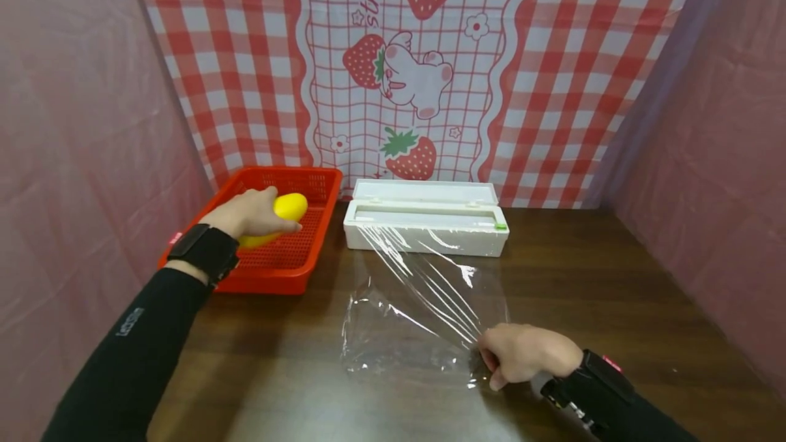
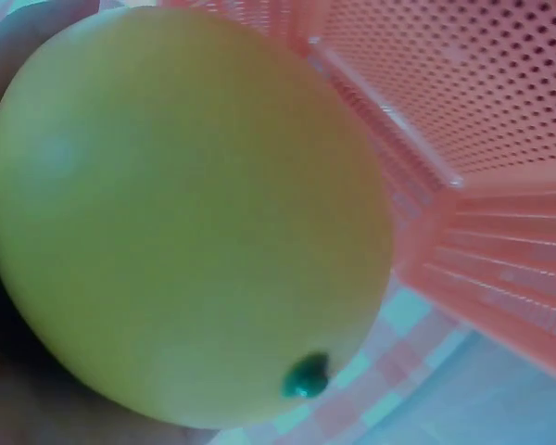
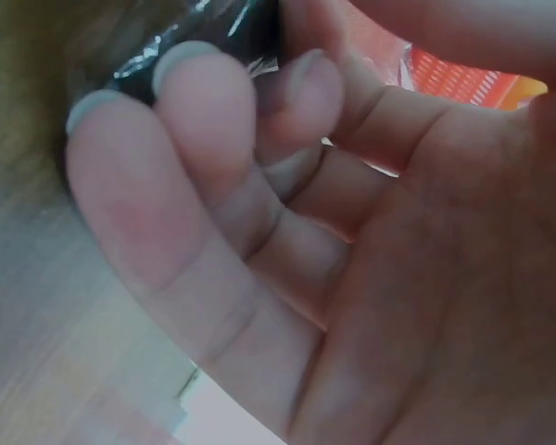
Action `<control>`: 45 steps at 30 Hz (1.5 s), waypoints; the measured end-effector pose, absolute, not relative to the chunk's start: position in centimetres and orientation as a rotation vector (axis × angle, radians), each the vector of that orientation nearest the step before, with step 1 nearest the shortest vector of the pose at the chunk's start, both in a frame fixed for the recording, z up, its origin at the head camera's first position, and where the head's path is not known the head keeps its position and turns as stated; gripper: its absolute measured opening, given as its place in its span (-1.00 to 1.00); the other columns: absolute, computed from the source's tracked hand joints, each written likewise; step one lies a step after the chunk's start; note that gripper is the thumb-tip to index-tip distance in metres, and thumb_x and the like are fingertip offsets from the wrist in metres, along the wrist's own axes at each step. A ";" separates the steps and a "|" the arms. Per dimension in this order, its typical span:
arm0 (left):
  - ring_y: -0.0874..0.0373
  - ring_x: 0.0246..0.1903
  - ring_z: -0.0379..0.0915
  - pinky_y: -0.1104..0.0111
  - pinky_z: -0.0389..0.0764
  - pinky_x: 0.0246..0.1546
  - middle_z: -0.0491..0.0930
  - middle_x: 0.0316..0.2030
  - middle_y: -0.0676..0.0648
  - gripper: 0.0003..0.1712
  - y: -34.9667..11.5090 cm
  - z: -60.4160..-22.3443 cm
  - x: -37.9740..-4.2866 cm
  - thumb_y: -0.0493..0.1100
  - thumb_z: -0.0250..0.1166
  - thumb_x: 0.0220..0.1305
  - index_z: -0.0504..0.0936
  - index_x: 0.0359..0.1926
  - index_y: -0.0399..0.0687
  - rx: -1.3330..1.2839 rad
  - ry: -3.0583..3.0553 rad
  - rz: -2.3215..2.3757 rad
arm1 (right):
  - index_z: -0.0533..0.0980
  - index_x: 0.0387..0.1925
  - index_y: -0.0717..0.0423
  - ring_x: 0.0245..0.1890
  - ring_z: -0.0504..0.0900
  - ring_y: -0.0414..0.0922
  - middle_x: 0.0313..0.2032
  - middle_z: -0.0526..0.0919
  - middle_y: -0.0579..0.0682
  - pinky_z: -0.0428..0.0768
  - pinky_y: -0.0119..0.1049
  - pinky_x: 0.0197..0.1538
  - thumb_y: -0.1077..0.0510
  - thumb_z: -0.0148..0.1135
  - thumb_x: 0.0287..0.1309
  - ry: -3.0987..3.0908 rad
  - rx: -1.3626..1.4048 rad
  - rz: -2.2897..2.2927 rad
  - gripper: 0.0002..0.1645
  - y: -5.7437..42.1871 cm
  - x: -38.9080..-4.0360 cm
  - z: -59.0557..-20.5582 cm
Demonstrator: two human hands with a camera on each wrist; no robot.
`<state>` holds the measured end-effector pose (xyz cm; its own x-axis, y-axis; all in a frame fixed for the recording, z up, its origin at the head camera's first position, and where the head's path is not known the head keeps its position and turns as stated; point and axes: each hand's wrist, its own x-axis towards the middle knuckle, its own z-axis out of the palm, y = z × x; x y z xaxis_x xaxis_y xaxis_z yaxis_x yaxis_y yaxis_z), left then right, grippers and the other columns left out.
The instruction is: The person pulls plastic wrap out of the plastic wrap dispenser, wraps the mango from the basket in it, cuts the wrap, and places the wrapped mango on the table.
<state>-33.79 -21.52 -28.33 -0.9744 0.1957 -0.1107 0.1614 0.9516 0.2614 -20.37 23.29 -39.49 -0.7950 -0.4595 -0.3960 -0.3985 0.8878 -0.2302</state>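
Observation:
My left hand [image 1: 253,213] grips a smooth yellow fruit [image 1: 291,207] over the red plastic basket [image 1: 296,281]. In the left wrist view the fruit is large and rounded with a small dark-green stem nub. More yellow shows beneath the hand; whether it is the same fruit I cannot tell. My right hand [image 1: 529,353] pinches the near right corner of a sheet of clear cling film [image 1: 405,333], low over the table. The film runs back, creased, to a white film dispenser [image 1: 430,241] whose lid is raised. In the right wrist view the fingers [image 3: 157,213] curl inward.
The dispenser stands at the back of the brown wooden table [image 1: 571,278], right of the basket. A red-checked strawberry cloth [image 1: 245,67] hangs behind. Pink curtains [image 1: 706,155] close off both sides.

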 end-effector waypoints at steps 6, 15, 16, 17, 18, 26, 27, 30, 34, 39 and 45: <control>-0.13 -0.22 0.46 0.07 0.52 -0.21 0.50 -0.15 -0.24 -0.09 -19.8 -27.6 -32.8 0.35 0.40 0.10 0.30 0.18 -0.18 0.320 3.038 0.407 | 0.45 -0.61 -0.16 -0.51 0.41 -0.23 -0.58 0.46 -0.25 0.43 -0.24 -0.36 0.15 0.63 -0.11 2.631 -0.637 -0.188 -0.58 23.3 -20.4 -39.3; -0.07 -0.22 0.46 0.07 0.57 -0.17 0.51 -0.15 -0.18 -0.09 -16.2 -27.0 -31.0 0.33 0.42 0.11 0.33 0.23 -0.17 0.508 3.125 0.348 | 0.41 -0.56 -0.17 -0.44 0.42 -0.19 -0.52 0.43 -0.24 0.42 -0.18 -0.32 0.13 0.64 -0.11 2.698 -0.600 -0.203 -0.55 23.3 -20.3 -39.1; -0.07 -0.22 0.46 0.08 0.57 -0.17 0.51 -0.15 -0.18 -0.09 -15.8 -27.0 -30.8 0.33 0.42 0.11 0.33 0.23 -0.17 0.534 3.124 0.344 | 0.41 -0.56 -0.17 -0.44 0.42 -0.19 -0.52 0.43 -0.24 0.42 -0.18 -0.33 0.12 0.64 -0.11 2.700 -0.603 -0.207 -0.55 23.3 -20.3 -39.1; -0.06 -0.22 0.46 0.09 0.57 -0.18 0.50 -0.14 -0.18 -0.10 -15.4 -26.9 -30.7 0.33 0.43 0.10 0.34 0.23 -0.15 0.552 3.121 0.350 | 0.41 -0.56 -0.17 -0.44 0.41 -0.19 -0.52 0.43 -0.24 0.42 -0.18 -0.33 0.12 0.64 -0.11 2.702 -0.608 -0.209 -0.55 23.4 -20.3 -39.1; -0.05 -0.22 0.46 0.10 0.57 -0.19 0.50 -0.14 -0.17 -0.10 -15.1 -26.9 -30.5 0.33 0.43 0.10 0.34 0.23 -0.13 0.573 3.120 0.354 | 0.41 -0.56 -0.17 -0.44 0.41 -0.20 -0.52 0.43 -0.25 0.41 -0.19 -0.33 0.11 0.64 -0.12 2.706 -0.621 -0.210 -0.55 23.4 -20.4 -39.2; 0.01 -0.25 0.45 0.17 0.57 -0.25 0.49 -0.13 -0.10 -0.12 -13.0 -27.4 -29.4 0.32 0.45 0.07 0.36 0.25 -0.05 0.752 3.115 0.379 | 0.42 -0.54 -0.20 -0.44 0.41 -0.25 -0.52 0.42 -0.31 0.42 -0.19 -0.35 0.08 0.62 -0.10 2.729 -0.680 -0.212 -0.57 23.6 -20.2 -39.4; 0.01 -0.26 0.45 0.19 0.57 -0.27 0.49 -0.15 -0.10 -0.13 -12.7 -27.5 -29.3 0.31 0.45 0.07 0.37 0.23 -0.05 0.782 3.113 0.386 | 0.42 -0.54 -0.21 -0.44 0.41 -0.25 -0.52 0.42 -0.31 0.43 -0.19 -0.35 0.07 0.62 -0.11 2.733 -0.687 -0.209 -0.57 23.6 -20.2 -39.4; 0.04 -0.27 0.44 0.22 0.55 -0.30 0.50 -0.17 -0.07 -0.17 -11.9 -28.1 -28.9 0.30 0.47 0.06 0.40 0.19 -0.02 0.873 3.111 0.394 | 0.41 -0.54 -0.22 -0.44 0.41 -0.25 -0.52 0.42 -0.32 0.43 -0.20 -0.36 0.07 0.63 -0.11 2.732 -0.678 -0.209 -0.56 23.7 -20.2 -39.4; 0.08 -0.30 0.43 0.28 0.53 -0.34 0.49 -0.20 -0.04 -0.19 -11.0 -28.8 -28.4 0.32 0.49 0.04 0.41 0.17 0.02 0.976 3.102 0.372 | 0.41 -0.52 -0.22 -0.46 0.41 -0.26 -0.52 0.42 -0.32 0.41 -0.22 -0.39 0.06 0.63 -0.10 2.727 -0.690 -0.226 -0.56 23.8 -20.3 -39.4; 0.11 -0.32 0.42 0.31 0.52 -0.34 0.50 -0.21 -0.01 -0.15 -9.6 -29.8 -27.5 0.34 0.48 0.04 0.43 0.20 -0.01 1.078 3.080 0.294 | 0.43 -0.50 -0.21 -0.47 0.40 -0.27 -0.53 0.42 -0.31 0.41 -0.23 -0.41 0.04 0.63 -0.09 2.719 -0.718 -0.263 -0.58 24.0 -20.3 -39.4; 0.13 -0.21 0.43 0.30 0.52 -0.22 0.55 -0.09 0.01 -0.14 -8.1 -31.4 -26.5 0.31 0.49 0.03 0.45 0.25 0.00 1.179 3.030 0.259 | 0.46 -0.47 -0.19 -0.48 0.39 -0.27 -0.54 0.42 -0.30 0.41 -0.25 -0.40 0.06 0.63 -0.09 2.704 -0.743 -0.301 -0.60 24.2 -20.2 -39.3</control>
<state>-26.53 -8.07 -31.43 -0.7325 0.6596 0.1686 0.6786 0.7271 0.1038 -20.23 24.20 -39.25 -0.8136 -0.5258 -0.2481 -0.4583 0.8426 -0.2827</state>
